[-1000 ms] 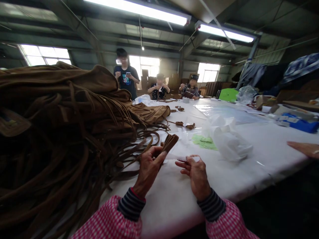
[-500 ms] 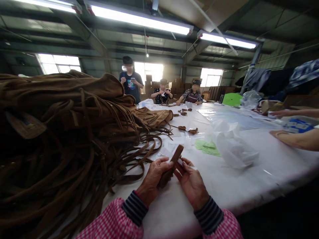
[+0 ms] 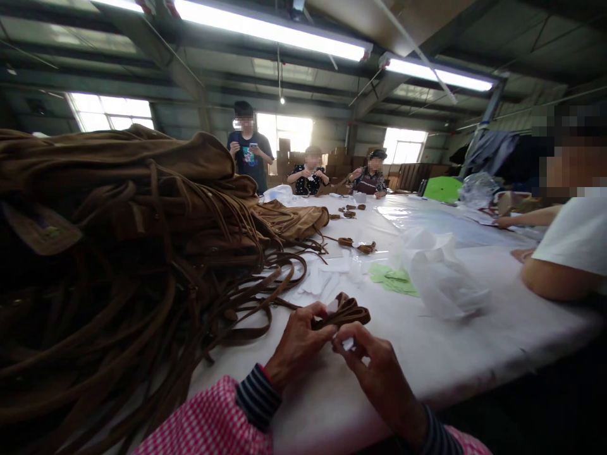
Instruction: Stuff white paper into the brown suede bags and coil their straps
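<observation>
My left hand (image 3: pixel 301 341) is closed around a folded brown strap (image 3: pixel 353 313), its loops fanning out to the right past my fingers. A white slip shows at the top of the fold. Close beside it, my right hand (image 3: pixel 379 363) pinches a small white paper strip (image 3: pixel 348 344) between thumb and fingers, near the left fingertips. Just beyond my hands, white paper strips (image 3: pixel 317 281) lie scattered on the white-covered table (image 3: pixel 427 360). Loose brown straps (image 3: pixel 256 328) trail toward my left hand from the heap.
Brown bags (image 3: pixel 190 164) are piled high on the left. A bundled strap (image 3: pixel 358 245) lies farther back. Green sheets (image 3: pixel 393 279) and a crumpled plastic bag (image 3: pixel 446 278) are to the right. A co-worker's white sleeve (image 3: pixel 578 230) leans in at right; several people stand or sit beyond.
The strap bundle has turned from upright to lying sideways in my left hand. My right hand has turned over, knuckles up, in a pinch. The co-worker at right has leaned into view.
</observation>
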A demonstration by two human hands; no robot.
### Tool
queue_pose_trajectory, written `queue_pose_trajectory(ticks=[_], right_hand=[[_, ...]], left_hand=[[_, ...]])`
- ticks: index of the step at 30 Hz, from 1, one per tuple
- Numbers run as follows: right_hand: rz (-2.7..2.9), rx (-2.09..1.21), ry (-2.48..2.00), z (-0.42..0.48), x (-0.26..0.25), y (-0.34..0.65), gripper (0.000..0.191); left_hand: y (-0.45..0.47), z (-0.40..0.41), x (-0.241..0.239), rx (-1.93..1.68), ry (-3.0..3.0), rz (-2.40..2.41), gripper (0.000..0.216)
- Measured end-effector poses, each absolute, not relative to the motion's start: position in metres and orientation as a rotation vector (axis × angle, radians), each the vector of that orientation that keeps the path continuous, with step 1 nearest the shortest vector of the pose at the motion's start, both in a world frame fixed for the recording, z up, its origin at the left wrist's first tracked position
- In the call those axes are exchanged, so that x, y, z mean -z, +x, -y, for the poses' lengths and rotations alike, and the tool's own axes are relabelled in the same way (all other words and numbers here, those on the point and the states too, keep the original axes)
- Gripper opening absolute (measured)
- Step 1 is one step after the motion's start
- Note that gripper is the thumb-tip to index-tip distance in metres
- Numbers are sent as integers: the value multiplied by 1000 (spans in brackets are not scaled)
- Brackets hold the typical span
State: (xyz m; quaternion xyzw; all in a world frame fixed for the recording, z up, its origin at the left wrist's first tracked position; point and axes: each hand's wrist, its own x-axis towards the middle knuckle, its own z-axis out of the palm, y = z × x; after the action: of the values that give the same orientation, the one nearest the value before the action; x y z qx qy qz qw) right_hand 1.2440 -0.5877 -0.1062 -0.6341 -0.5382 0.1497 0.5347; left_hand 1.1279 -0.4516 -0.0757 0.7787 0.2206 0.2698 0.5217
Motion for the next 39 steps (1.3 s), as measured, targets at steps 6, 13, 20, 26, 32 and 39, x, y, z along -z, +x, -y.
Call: queue_pose_trajectory(ticks=[6, 13, 20, 26, 32, 39], right_hand=[[1511, -71, -1563, 583, 85, 1252, 22], [1184, -562, -1405, 561, 83, 1258, 23], [1142, -941, -1301, 553, 74, 1279, 43], [1141, -1000, -1267, 549, 66, 1282, 39], [1115, -1085, -1336, 544, 60, 1288, 39], [961, -1244, -1561, 531, 57, 1298, 22]], left_hand=[[1129, 450, 82, -628, 1807, -462, 15], [1133, 450, 84, -645, 1600, -411, 24], [1133, 451, 83, -653, 1768, -512, 32], [1133, 449, 87, -646, 1763, -511, 32], [1134, 448, 90, -665, 1819, -492, 33], [1136, 450, 93, -639, 1908, -577, 39]])
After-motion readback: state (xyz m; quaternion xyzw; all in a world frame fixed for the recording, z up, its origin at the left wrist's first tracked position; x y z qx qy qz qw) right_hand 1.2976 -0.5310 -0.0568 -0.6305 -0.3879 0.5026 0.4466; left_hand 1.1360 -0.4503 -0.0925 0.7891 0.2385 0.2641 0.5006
